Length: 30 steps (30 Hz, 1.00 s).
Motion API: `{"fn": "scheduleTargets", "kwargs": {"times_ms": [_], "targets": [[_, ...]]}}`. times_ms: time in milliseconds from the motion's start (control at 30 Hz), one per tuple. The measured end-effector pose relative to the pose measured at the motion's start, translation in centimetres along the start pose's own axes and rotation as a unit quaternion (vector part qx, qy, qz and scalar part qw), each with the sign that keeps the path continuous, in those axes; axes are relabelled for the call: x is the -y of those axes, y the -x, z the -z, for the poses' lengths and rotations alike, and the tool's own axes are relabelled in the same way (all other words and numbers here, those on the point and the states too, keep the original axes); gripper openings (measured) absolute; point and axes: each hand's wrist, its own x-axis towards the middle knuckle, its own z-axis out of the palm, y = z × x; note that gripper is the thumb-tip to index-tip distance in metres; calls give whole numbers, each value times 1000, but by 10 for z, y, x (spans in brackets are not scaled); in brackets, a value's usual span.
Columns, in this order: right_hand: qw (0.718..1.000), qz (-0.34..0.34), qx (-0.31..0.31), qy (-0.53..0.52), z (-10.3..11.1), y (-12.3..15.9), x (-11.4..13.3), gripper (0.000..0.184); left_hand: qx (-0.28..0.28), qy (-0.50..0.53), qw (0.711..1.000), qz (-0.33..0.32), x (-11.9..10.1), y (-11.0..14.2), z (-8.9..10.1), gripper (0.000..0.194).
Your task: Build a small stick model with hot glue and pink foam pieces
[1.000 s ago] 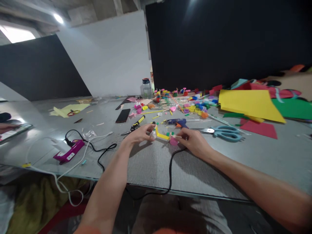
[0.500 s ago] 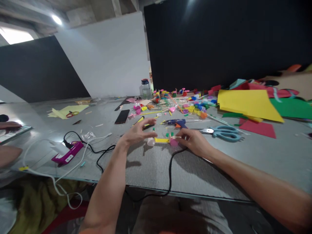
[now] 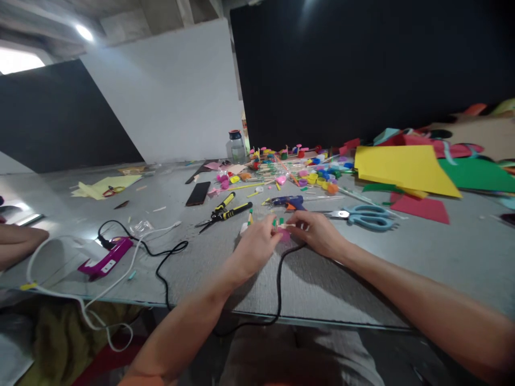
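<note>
One little craft piece (image 3: 285, 236) sits on the desk (image 3: 322, 289), a bit in from the front edge, around the middle of its length. Two green bits show on top, plus one pink disc at the right end and a white bit poking out at the left. Long axis runs left to right, pretty much parallel to the front edge, pink end toward the right. My right hand (image 3: 317, 231) has thumb and forefinger nearly together, pinching that right end. Left hand (image 3: 259, 241) is bent over the middle with fingers curled in, can't tell if it's actually gripping. Farther from the front edge: one pair of pliers (image 3: 222, 214), one glue gun (image 3: 295, 202), one phone (image 3: 198, 193), one pair of scissors (image 3: 370, 217).
</note>
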Motion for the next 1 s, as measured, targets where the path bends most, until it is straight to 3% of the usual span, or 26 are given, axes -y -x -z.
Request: {"fn": "scheduleTargets", "kwargs": {"times_ms": [200, 1000], "targets": [[1000, 1, 0, 1, 0, 0, 1, 7, 8, 22, 999, 31, -3, -3, -4, 11], [1000, 11, -21, -12, -4, 2, -4, 7, 14, 26, 999, 29, -4, -4, -5, 15]]}}
